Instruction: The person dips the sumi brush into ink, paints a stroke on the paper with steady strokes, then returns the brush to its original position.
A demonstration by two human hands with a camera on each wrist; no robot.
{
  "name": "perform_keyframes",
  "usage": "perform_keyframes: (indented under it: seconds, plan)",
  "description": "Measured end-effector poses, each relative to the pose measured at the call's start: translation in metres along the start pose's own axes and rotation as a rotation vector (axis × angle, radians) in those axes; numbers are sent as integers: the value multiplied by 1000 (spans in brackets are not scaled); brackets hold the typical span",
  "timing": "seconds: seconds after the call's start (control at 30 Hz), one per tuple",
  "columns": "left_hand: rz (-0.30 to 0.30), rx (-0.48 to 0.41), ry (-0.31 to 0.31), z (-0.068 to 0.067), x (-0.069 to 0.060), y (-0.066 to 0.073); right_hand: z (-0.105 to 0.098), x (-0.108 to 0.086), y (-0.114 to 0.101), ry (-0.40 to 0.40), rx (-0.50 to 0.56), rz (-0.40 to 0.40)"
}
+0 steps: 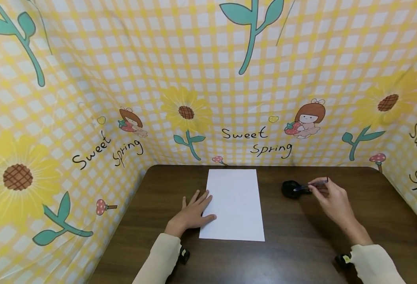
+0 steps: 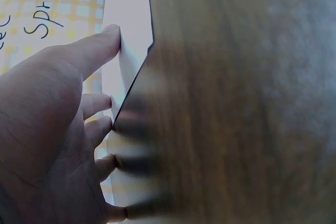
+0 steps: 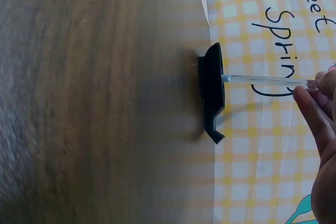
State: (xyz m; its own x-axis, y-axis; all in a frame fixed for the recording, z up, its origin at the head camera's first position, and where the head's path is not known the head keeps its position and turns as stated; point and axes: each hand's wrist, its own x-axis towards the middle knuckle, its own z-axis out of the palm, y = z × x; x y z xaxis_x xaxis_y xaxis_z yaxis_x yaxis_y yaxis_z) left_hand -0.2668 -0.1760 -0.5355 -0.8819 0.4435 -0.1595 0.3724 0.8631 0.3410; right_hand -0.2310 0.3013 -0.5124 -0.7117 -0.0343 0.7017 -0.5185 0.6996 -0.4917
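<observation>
A blank white sheet of paper (image 1: 235,205) lies upright on the table. My left hand (image 1: 193,212) rests at its left edge with fingers spread, the thumb and some fingertips on the sheet. To the right of the paper sits a small black dish (image 1: 289,189) with a short handle-like spout. My right hand (image 1: 336,203) pinches a slim clear pen-like stick (image 3: 268,81) between thumb and fingers. Its pale lower end meets the top of the dish in the right wrist view; whether it dips inside is hidden. The dish's contents cannot be made out.
The dark brown wooden table (image 1: 226,260) has rounded back corners. A yellow checked cloth (image 1: 208,79) with printed flowers and lettering hangs close behind it and along both sides. Each wrist carries a small black strapped device, such as the one (image 1: 184,255) on the left.
</observation>
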Motion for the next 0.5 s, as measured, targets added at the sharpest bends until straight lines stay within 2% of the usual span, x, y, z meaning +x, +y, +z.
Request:
perform_keyframes:
  seconds: [0.5]
  plan:
    - [-5,-11,6,0,-3,2,4,-4,-3,31,-26,21]
